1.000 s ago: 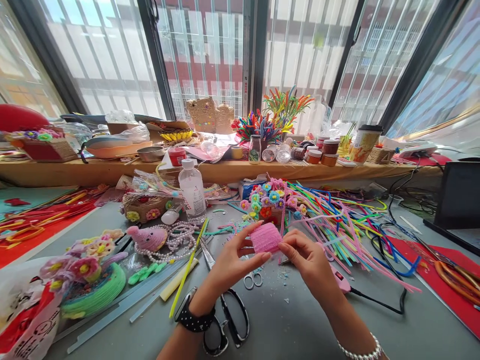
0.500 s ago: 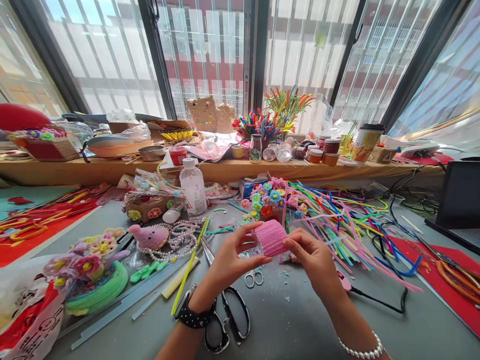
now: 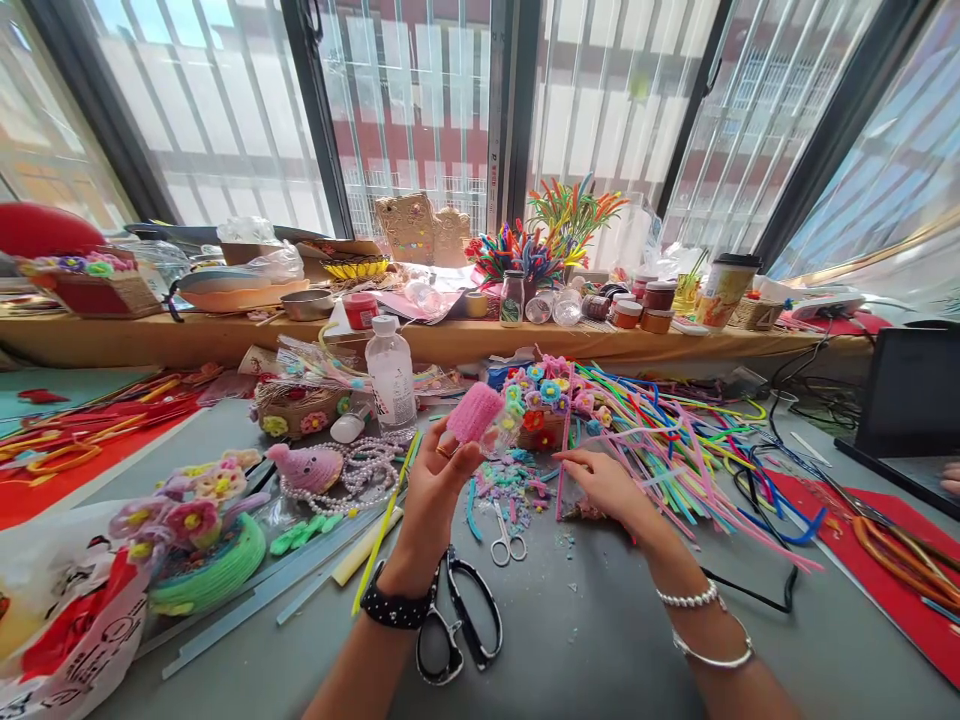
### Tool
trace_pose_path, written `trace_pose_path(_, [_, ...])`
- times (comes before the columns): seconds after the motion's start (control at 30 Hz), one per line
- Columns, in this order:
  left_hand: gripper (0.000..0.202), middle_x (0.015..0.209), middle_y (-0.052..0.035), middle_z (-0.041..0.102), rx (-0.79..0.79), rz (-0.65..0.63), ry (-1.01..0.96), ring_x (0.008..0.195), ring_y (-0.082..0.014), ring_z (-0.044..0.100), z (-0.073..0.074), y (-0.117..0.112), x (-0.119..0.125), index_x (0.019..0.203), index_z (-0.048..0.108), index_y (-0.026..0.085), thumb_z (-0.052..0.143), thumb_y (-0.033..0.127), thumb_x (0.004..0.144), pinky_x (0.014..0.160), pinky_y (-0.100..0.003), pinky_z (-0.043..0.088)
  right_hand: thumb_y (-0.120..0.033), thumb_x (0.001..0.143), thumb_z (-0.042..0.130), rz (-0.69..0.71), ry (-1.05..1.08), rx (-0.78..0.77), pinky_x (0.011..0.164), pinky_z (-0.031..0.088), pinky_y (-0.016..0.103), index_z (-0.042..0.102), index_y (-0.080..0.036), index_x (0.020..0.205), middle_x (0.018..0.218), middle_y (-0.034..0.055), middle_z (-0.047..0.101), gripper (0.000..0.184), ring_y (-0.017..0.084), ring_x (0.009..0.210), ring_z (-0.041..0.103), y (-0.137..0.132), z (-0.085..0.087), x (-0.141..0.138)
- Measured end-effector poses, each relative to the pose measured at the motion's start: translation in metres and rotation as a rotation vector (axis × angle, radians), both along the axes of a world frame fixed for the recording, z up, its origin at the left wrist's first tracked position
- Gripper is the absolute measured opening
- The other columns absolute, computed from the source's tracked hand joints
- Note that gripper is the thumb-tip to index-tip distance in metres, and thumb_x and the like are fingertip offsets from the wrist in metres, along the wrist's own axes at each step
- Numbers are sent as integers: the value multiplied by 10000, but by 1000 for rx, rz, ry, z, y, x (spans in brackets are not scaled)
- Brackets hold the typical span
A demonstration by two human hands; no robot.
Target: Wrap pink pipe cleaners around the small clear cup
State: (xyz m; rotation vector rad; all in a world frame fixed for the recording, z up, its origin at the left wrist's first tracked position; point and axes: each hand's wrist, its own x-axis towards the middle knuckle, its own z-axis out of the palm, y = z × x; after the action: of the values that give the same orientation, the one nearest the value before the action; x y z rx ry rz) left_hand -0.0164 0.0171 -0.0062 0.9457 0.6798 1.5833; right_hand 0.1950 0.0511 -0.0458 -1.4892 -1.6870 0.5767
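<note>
My left hand (image 3: 435, 485) is raised above the grey table (image 3: 570, 640) and closed on a pink fuzzy roll (image 3: 474, 412), pinched at its lower edge. My right hand (image 3: 607, 485) has come down to the table near a pile of coloured pipe cleaners (image 3: 675, 440); its fingers curl around a pink stem (image 3: 562, 470) that stands upright beside it. Small scissors (image 3: 508, 535) lie between my hands, and large black scissors (image 3: 461, 625) lie by my left wrist.
A clear bottle (image 3: 391, 378), a flower basket (image 3: 541, 400), a pearl string (image 3: 352, 475), a pink crocheted toy (image 3: 306, 466) and a green flower ring (image 3: 202, 560) crowd the table. Red mats lie at both sides. A dark screen (image 3: 911, 395) and cables sit right. The window shelf holds jars and a cup.
My left hand lifted the pink roll up and to the left. My right hand let go of the roll and dropped to the pipe cleaners on the table.
</note>
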Motion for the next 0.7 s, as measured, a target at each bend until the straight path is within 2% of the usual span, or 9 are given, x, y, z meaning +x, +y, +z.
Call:
trace_pose_path(0.1, [549,1033,-78,660,-8,8,-45,954,-220,644,0,0,0,1061,499,172,753,388,624,857,-327,480,-222,689,603,-4,-61,37,638,474,316,715,-229,611,714,60,733,137,234,703,669,6,0,-9])
trace_pose_path(0.2, [555,1024,-72,655,-6,11,-73,960,-225,642,0,-1,-1,1063,491,178,754,392,623,854,-331,480,-290,765,525,-69,-96,122,624,471,313,715,-201,705,749,72,729,219,219,689,653,4,5,-5])
trace_pose_path(0.3, [537,1015,-63,653,2,25,-88,953,-204,644,0,0,-1,1077,490,187,738,388,646,840,-304,483,-335,829,428,-183,-135,242,688,462,356,687,-146,872,860,113,704,324,233,751,616,-2,19,7])
trace_pose_path(0.4, [527,1060,-73,645,14,33,-80,973,-194,634,-1,0,-1,1096,492,192,719,396,666,844,-292,481,-278,819,450,-257,-217,354,833,399,424,663,-129,881,916,142,669,268,281,903,550,1,38,13])
trace_pose_path(0.47, [539,1075,-81,641,16,38,-67,986,-202,630,-1,0,-1,1102,491,191,715,410,664,846,-300,482,-211,809,458,-247,-284,399,877,360,437,660,-149,861,923,138,656,217,288,938,516,13,52,12])
trace_pose_path(0.57, [564,1063,-81,642,6,44,-67,977,-211,635,-1,0,-1,1096,488,183,726,423,644,848,-308,482,-125,780,480,-190,-368,420,860,356,428,664,-180,793,893,131,650,193,293,953,487,38,69,6])
trace_pose_path(0.7, [556,1005,-64,656,-26,46,-85,942,-207,651,1,-1,0,1053,480,177,752,395,619,838,-299,481,-70,726,530,-112,-407,405,804,381,419,669,-186,715,890,128,663,181,301,945,500,61,82,-3])
